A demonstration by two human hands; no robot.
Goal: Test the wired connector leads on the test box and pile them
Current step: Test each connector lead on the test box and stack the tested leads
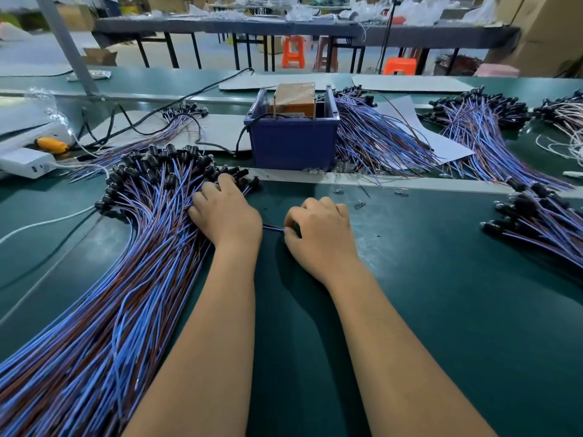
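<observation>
One blue lead [273, 228] is pinched in the curled fingers [291, 230] of the right hand [318, 234]; the left hand [225, 212] rests, fingers bent, on the big lead pile [132, 263] on the worktop [426, 279]. Draw it out slowly, pile pinned, to avoid snags. Ahead, the blue bin [293, 143] holds the taped brown test box [295, 97].
</observation>
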